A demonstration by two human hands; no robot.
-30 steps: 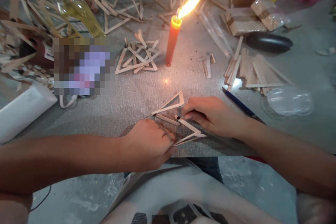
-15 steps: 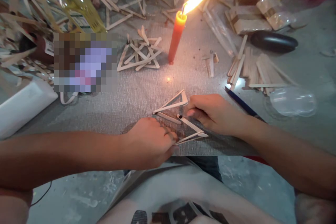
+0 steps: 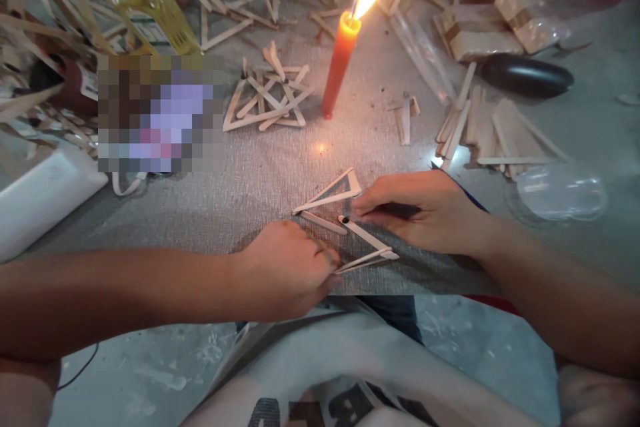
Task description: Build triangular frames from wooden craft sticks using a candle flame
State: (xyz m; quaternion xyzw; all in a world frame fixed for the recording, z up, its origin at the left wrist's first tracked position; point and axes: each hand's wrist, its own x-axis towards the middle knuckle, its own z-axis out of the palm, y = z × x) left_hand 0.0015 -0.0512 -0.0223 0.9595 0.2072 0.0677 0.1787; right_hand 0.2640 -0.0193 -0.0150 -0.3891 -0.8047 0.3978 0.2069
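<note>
We note the left hand pinching the lower stick frame, the right hand near the upper stick frame, its fingers' grip indeterminable.

Lone head view from close above the table, forward and steeply downward.

We've got our left forearm reaching in almost level, left hand back-up, fingers curled under, tips tucked out of sight! Opposite, our right forearm slants inward, right hand turned thumb-side to us, bent index above thumb, tips drawn close, a dark hollow behind them!
</note>
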